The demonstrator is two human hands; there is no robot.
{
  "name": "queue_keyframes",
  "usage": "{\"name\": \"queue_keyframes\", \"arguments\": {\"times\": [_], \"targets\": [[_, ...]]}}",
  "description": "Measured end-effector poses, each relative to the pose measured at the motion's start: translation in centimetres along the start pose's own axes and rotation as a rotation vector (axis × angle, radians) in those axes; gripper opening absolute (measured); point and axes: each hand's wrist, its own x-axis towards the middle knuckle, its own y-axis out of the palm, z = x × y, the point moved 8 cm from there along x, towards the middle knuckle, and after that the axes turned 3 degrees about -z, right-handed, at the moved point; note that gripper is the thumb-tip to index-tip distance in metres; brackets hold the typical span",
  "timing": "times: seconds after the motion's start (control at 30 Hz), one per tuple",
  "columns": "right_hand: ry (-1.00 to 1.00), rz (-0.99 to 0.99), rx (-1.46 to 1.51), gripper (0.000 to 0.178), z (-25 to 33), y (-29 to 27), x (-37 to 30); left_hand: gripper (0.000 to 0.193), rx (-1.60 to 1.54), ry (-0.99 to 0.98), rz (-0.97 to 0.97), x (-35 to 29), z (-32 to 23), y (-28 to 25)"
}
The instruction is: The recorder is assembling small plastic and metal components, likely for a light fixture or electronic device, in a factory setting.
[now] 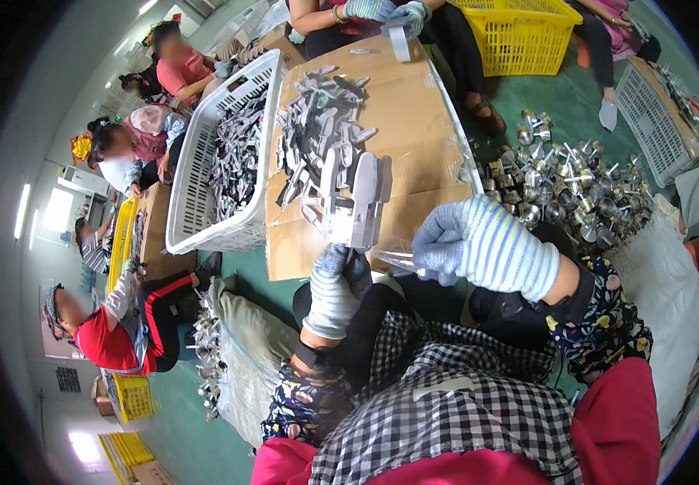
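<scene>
Your gloved left hand (335,293) is curled round the near end of a grey two-pronged part (351,220); the prongs point away from you, which seems to leave its body clear for your other hand; it is over the near side of the cardboard (426,145), though whether it touches cannot be told. Your gloved right hand (491,250) pinches a thin, clear item (395,259), its tip toward the part; its exact kind is too blurred to tell. Beyond, a pile of grey pieces (321,109) lies on the cardboard, probably for easy reach; the white basket (216,236) just left holds more, likely as stock; metal fittings (564,190) lie on the floor to the right.
</scene>
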Motion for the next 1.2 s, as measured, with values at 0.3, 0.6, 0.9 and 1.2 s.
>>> {"name": "queue_keyframes", "arguments": {"times": [0.3,0.6,0.9,1.2], "targets": [[-0.081,-0.1,-0.001,0.026,-1.0,-1.1,2.5,0.029,-0.408,-0.18,0.316,-2.3,1.5,4.4],[-0.257,-0.285,-0.177,0.053,-0.3,-3.8,4.0,0.042,-0.358,-0.194,0.03,-4.2,1.5,5.8],[-0.706,-0.742,-0.007,0.067,3.6,1.2,-2.4,0.044,0.652,0.798,-0.053,-1.1,-1.3,5.6],[-0.225,0.146,0.788,0.051,-1.5,1.8,2.9,0.033,0.107,0.022,0.399,-2.9,1.5,11.0]]}}
